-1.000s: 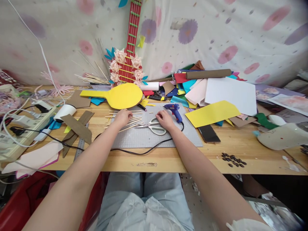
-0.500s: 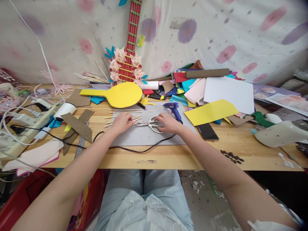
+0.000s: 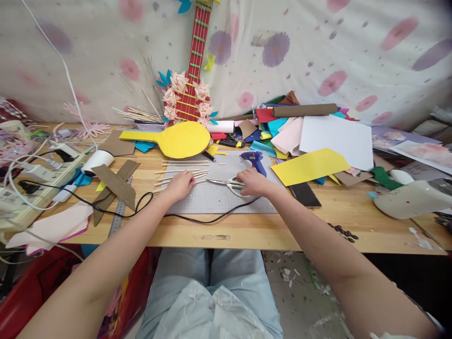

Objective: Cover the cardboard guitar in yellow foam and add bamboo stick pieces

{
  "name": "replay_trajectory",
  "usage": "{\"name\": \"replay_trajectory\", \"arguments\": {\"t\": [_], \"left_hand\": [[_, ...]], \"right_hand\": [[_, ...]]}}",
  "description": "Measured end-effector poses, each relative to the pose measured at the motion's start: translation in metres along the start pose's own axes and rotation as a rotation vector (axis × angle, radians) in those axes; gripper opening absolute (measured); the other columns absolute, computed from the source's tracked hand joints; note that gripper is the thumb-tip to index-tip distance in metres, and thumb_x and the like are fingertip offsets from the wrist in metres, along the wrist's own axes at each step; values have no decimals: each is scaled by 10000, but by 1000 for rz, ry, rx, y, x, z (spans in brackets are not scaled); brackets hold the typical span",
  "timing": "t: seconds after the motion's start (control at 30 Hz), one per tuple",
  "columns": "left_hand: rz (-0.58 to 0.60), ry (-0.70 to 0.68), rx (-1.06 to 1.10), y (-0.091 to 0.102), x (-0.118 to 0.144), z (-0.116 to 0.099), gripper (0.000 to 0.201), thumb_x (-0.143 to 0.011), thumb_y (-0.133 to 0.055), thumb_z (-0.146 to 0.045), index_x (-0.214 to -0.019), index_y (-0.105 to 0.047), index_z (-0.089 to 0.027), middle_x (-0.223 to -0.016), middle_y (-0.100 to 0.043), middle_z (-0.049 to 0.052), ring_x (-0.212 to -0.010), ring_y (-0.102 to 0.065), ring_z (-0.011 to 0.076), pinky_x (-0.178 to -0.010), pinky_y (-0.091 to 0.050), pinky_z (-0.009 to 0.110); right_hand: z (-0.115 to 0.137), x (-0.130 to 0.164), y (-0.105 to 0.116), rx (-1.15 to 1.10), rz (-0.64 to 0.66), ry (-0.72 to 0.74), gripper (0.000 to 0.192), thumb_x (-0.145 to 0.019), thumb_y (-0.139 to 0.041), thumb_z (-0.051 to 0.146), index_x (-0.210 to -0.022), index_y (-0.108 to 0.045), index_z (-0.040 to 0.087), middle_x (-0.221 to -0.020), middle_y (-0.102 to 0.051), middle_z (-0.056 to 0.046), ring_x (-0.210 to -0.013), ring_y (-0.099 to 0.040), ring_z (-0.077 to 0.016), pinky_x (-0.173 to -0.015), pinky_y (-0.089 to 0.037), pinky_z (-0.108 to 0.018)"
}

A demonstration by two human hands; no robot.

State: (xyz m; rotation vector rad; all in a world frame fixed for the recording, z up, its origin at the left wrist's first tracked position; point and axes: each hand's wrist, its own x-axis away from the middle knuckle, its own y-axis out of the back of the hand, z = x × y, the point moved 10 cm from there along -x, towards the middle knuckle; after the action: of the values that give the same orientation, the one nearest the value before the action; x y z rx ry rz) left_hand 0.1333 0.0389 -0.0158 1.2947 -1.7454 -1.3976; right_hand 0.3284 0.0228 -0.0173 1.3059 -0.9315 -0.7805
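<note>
Here, right hand (image 3: 252, 182) closes grip on white-handled steel scissors (image 3: 231, 183), lying on grey cutting mat (image 3: 219, 200) on wooden bench (image 3: 247, 230). Left hand (image 3: 181, 184), fingers curled, presses thin wooden sticks (image 3: 183, 170), likely steadying them.

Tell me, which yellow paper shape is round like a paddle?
The yellow paddle shape below the red guitar, beyond the left hand. The other yellow sheet has straight edges.

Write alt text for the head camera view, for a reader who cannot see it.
A person's right hand rests on the handles of white scissors while the left hand lies on thin wooden sticks, both over a grey cutting mat on a cluttered wooden table. A blue glue gun, a yellow paddle-shaped cutout and coloured paper sheets lie behind.
</note>
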Motion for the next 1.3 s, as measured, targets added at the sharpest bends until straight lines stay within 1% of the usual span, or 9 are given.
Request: {"name": "replay_trajectory", "arguments": {"t": [0.1,0.2,0.37,0.47,0.57,0.63,0.8,1.03,1.3], "left_hand": [[-44,126,58,11,1,14,87,-826,-428,-194,-794,-508,-180,-809,-578,69,-750,-523,195,-668,-366,305],[-34,252,283,19,1,24,92,-822,-428,-217,-757,-483,-183,-668,-528,9,-615,-469,147,-581,-343,262],[199,407,823,7,11,15,224,-840,-446,-366,-775,-524,-166,-514,-312,-62,-417,-255,62,-405,-192,183],[273,463,1144,1,18,2,174,-845,-467,-306,-837,-539,-148,-542,-321,-62,-398,-250,34,-378,-186,154],[218,482,1385,5,15,-3,104,-834,-463,-191,-771,-511,-125,-622,-416,-26,-429,-339,21,-370,-230,130],[183,472,1470,9,10,-4,114,-835,-450,-180,-743,-493,-127,-606,-393,-38,-398,-294,8,-342,-176,118],[150,429,1440,20,5,-9,122,-832,-475,-279,-793,-494,-165,-519,-259,-86,-347,-182,10,-322,-86,112],[2,372,1227,37,9,-10,47,-768,-492,-217,-769,-491,-170,-483,-302,-87,-350,-196,18,-337,-114,131],[-114,367,1167,50,21,-9,64,-741,-491,-184,-684,-487,-157,-479,-330,-75,-396,-234,34,-378,-163,160]], "right_hand": [[-11,5,-5,-13,39,-47,301,-631,-603,267,-911,-579,158,-920,-616,-119,-880,-549,-251,-657,-379,-298],[-17,7,-6,-46,50,-67,294,-636,-593,293,-907,-585,180,-923,-626,-98,-867,-554,-235,-625,-364,-280],[-20,8,-4,-113,96,-120,240,-654,-561,325,-849,-587,188,-874,-636,-72,-779,-559,-197,-555,-318,-255],[-16,8,0,-329,87,-138,193,-664,-547,321,-804,-562,189,-784,-623,-28,-691,-533,-148,-533,-310,-233],[-11,3,4,-639,13,-140,228,-660,-561,344,-821,-522,187,-710,-575,12,-627,-492,-112,-519,-317,-212],[-4,-2,8,-800,-66,-122,290,-653,-579,379,-855,-490,190,-704,-549,31,-613,-477,-101,-525,-327,-206],[22,-13,15,-719,-169,-123,454,-630,-623,525,-912,-465,205,-774,-570,18,-668,-509,-128,-575,-334,-221],[73,-20,32,-436,-247,-2,443,-722,-500,621,-863,-486,201,-793,-607,-4,-726,-542,-142,-679,-321,-255],[85,-18,37,-467,-225,18,457,-709,-520,647,-833,-487,208,-722,-605,8,-677,-544,-149,-649,-309,-252]]}}
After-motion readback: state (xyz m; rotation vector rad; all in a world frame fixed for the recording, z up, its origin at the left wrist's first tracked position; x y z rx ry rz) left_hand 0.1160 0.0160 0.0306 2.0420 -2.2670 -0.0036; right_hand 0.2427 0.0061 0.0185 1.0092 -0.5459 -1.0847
